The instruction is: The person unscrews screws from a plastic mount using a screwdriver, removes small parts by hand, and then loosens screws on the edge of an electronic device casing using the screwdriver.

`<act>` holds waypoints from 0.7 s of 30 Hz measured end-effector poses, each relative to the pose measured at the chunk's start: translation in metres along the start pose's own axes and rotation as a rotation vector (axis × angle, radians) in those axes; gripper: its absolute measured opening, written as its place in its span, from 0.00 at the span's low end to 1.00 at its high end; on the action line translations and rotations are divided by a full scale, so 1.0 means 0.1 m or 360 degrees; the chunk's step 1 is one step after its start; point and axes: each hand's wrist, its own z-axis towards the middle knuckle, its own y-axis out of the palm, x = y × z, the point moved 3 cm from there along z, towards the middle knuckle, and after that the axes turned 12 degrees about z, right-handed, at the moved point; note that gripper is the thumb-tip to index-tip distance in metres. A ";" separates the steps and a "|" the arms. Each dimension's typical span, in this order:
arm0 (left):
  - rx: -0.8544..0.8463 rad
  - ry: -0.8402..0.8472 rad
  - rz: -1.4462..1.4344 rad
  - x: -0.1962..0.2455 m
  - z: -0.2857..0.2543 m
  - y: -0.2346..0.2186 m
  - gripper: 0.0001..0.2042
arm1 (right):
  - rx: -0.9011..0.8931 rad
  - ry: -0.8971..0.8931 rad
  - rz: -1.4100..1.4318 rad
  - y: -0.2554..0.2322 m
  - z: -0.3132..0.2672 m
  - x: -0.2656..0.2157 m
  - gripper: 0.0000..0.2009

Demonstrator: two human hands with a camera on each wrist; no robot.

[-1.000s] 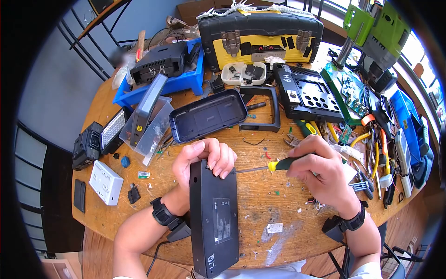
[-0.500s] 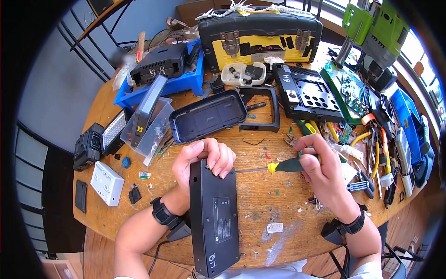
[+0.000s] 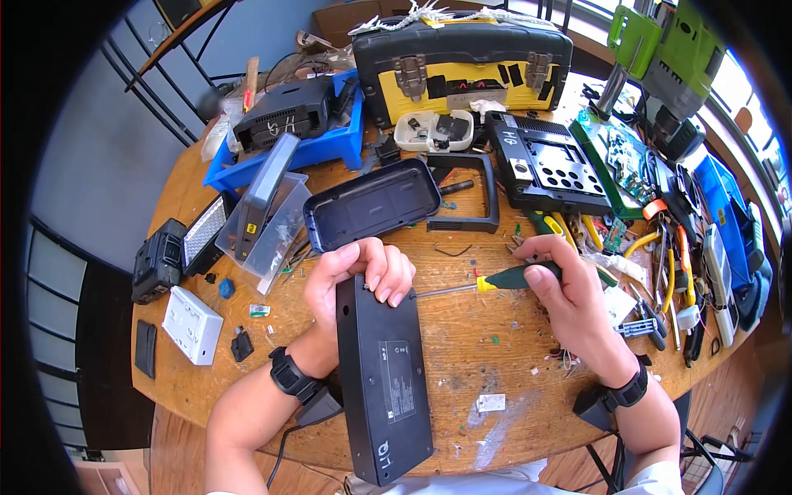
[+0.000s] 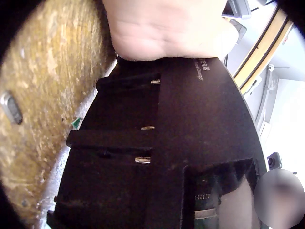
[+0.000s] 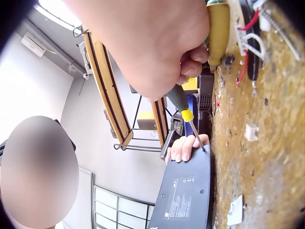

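My left hand (image 3: pixel 351 285) grips the far end of a black battery charger (image 3: pixel 371 412), fingers curled over its top edge. The charger stands tilted on its edge above the table's front, its labelled, screwed underside facing right. In the left wrist view, the charger's other face (image 4: pixel 200 119) shows metal contacts and printed lettering. My right hand (image 3: pixel 573 309) holds a screwdriver (image 3: pixel 516 278) with a dark green handle and yellow collar, the thumb and fingers around the handle. In the right wrist view, the screwdriver's tip meets a corner screw hole (image 5: pixel 204 150), close to the left fingertips.
A dark plastic cover (image 3: pixel 371 206) and a black frame (image 3: pixel 491 198) lie beyond the hands. Pliers and cutters (image 3: pixel 664 264) crowd the right side, below a green drill stand (image 3: pixel 639 49). A yellow-black toolbox (image 3: pixel 462 74) stands at the back; a white box (image 3: pixel 191 326) lies left.
My right hand's fingers have opened and re-closed around the screwdriver handle, whose tip stays at the corner. The charger's near end has shifted slightly to the right.
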 end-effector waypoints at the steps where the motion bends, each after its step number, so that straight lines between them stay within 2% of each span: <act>1: -0.0012 -0.0004 -0.0011 0.00 0.00 0.00 0.19 | 0.0001 0.0000 -0.0001 0.02 0.01 0.03 0.15; 3: -0.0008 -0.0009 -0.0025 -0.01 0.00 0.01 0.19 | 0.0055 -0.0124 0.0387 0.06 0.03 0.06 0.15; 7: -0.0017 -0.0016 -0.0042 0.00 0.00 0.02 0.19 | 0.0073 -0.0195 0.0301 0.09 0.02 0.07 0.14; 10: -0.0015 -0.0018 -0.0035 -0.01 0.00 0.01 0.19 | 0.0116 -0.0125 0.0203 0.01 0.02 0.03 0.16; 12: -0.0013 -0.0022 -0.0039 -0.01 0.00 0.02 0.19 | 0.0113 0.0163 0.0280 0.01 0.02 0.07 0.17; 13: -0.0012 -0.0024 -0.0043 -0.01 0.00 0.02 0.19 | 0.0113 0.0164 0.0280 0.02 0.02 0.07 0.17; 15: -0.0008 -0.0027 -0.0042 -0.01 0.00 0.02 0.19 | 0.0167 -0.0087 0.0362 0.05 0.00 0.04 0.14; 18: -0.0010 -0.0024 -0.0038 -0.01 -0.01 0.01 0.19 | 0.0293 -0.0194 0.0501 0.17 -0.01 0.10 0.14; 19: -0.0016 -0.0016 -0.0034 -0.01 -0.01 0.01 0.19 | 0.0295 -0.0193 0.0501 0.14 -0.01 0.10 0.14; 21: -0.0017 -0.0017 -0.0048 -0.02 -0.01 0.01 0.19 | 0.0053 0.0034 0.0655 0.04 -0.01 0.13 0.14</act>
